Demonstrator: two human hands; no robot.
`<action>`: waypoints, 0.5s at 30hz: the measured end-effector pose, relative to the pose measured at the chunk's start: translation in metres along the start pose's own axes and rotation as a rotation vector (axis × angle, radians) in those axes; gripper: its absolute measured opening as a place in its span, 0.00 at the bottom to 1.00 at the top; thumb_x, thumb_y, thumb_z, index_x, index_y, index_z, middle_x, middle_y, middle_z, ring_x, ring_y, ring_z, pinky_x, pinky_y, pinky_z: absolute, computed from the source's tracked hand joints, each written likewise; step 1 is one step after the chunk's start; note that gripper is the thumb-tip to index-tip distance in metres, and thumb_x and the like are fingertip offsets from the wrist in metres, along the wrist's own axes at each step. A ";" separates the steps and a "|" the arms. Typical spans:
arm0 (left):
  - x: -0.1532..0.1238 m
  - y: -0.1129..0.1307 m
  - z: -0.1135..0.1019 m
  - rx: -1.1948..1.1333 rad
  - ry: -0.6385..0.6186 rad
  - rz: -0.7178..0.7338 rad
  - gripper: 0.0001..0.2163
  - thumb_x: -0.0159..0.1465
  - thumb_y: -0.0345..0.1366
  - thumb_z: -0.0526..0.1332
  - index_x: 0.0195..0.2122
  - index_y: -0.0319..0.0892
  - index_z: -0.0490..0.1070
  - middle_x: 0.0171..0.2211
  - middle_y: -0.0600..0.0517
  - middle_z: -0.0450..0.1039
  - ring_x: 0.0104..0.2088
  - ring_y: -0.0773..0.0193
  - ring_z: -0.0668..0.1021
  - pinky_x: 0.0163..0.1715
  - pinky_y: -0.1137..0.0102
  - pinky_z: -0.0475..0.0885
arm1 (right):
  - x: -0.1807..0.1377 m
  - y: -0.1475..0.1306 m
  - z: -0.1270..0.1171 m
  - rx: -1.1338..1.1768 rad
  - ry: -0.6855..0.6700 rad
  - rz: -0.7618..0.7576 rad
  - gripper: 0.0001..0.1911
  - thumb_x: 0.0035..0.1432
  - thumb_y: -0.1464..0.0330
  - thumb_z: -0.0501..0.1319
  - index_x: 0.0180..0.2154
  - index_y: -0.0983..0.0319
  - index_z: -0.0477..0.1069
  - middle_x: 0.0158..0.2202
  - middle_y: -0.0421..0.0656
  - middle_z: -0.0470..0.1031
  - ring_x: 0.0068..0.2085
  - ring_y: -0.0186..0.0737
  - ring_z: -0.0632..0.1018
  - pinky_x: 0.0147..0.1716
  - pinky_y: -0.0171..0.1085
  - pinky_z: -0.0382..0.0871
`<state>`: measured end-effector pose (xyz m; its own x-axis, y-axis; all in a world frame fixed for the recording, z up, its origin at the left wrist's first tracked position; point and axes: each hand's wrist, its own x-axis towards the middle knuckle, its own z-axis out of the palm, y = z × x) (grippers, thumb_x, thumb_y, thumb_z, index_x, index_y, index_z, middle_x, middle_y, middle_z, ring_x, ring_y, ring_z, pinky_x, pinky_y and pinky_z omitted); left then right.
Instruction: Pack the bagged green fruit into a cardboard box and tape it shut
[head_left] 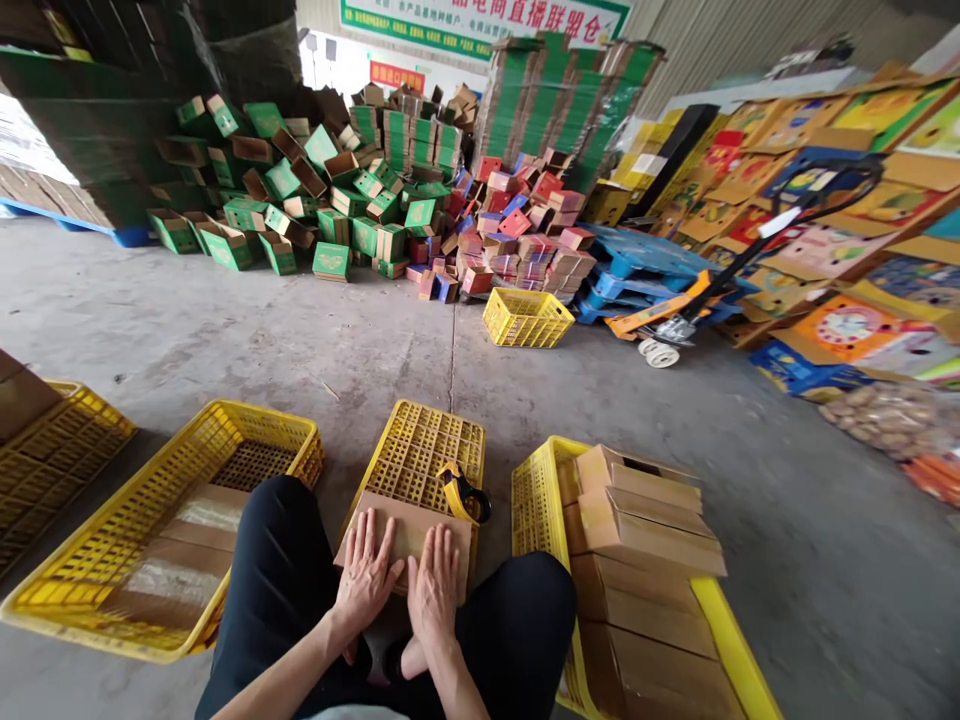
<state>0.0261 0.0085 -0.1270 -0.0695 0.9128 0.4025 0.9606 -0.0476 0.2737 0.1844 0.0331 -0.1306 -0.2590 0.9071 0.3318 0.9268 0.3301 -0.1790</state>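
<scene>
My left hand [367, 575] and my right hand [435, 585] lie flat side by side on top of a brown cardboard box [409, 510], fingers stretched forward. The box rests on an upturned yellow plastic crate [424, 445] between my knees. Just beyond the box, toward the right edge of the crate, is a yellow and black tape dispenser [461, 492]; neither hand touches it. To the right, a yellow crate [536, 500] holds several closed cardboard boxes [645, 515]. At my left, another yellow crate [161, 480] contains taped cardboard boxes [184, 560].
A further yellow crate [67, 460] stands at the far left. Ahead on the concrete floor [360, 335] is a yellow basket [529, 320], before heaps of green boxes [330, 260] and red boxes [517, 220]. An orange pallet jack [667, 310] and blue pallets [637, 255] stand at right.
</scene>
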 end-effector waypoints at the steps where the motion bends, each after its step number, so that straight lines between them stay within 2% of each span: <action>1: 0.000 0.001 0.001 -0.004 -0.009 0.015 0.34 0.74 0.40 0.56 0.78 0.48 0.45 0.78 0.40 0.44 0.75 0.37 0.53 0.69 0.42 0.58 | 0.002 -0.007 0.001 0.035 0.003 -0.059 0.32 0.77 0.63 0.45 0.76 0.65 0.45 0.73 0.56 0.60 0.73 0.56 0.62 0.69 0.56 0.59; 4: 0.000 -0.005 0.001 -0.021 -0.077 0.086 0.31 0.74 0.31 0.51 0.77 0.52 0.48 0.76 0.47 0.52 0.75 0.45 0.56 0.70 0.44 0.56 | 0.005 -0.027 0.002 0.120 0.021 -0.151 0.34 0.75 0.71 0.45 0.77 0.61 0.38 0.74 0.51 0.60 0.74 0.50 0.62 0.70 0.54 0.59; 6: -0.001 -0.011 -0.002 -0.037 -0.112 0.126 0.30 0.75 0.30 0.49 0.77 0.52 0.49 0.76 0.49 0.55 0.75 0.50 0.58 0.70 0.47 0.57 | 0.006 -0.034 0.001 0.137 0.037 -0.171 0.34 0.75 0.72 0.45 0.77 0.61 0.38 0.73 0.51 0.62 0.73 0.50 0.63 0.70 0.55 0.59; 10: -0.002 -0.020 -0.008 -0.062 -0.108 0.143 0.28 0.75 0.31 0.50 0.76 0.50 0.51 0.75 0.49 0.56 0.74 0.54 0.60 0.70 0.52 0.58 | 0.009 -0.038 -0.005 0.132 0.034 -0.183 0.32 0.76 0.69 0.47 0.76 0.60 0.43 0.71 0.49 0.65 0.72 0.50 0.65 0.70 0.54 0.58; 15: 0.002 -0.023 -0.015 -0.069 -0.091 0.152 0.27 0.75 0.33 0.50 0.76 0.50 0.53 0.74 0.51 0.59 0.73 0.57 0.63 0.71 0.57 0.58 | 0.011 -0.030 -0.017 0.062 -0.038 -0.144 0.30 0.77 0.60 0.49 0.75 0.55 0.50 0.73 0.46 0.62 0.71 0.51 0.66 0.69 0.53 0.59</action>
<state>-0.0002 0.0049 -0.1194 0.1028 0.9257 0.3641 0.9372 -0.2128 0.2765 0.1583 0.0286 -0.1061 -0.3990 0.8581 0.3231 0.8611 0.4718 -0.1894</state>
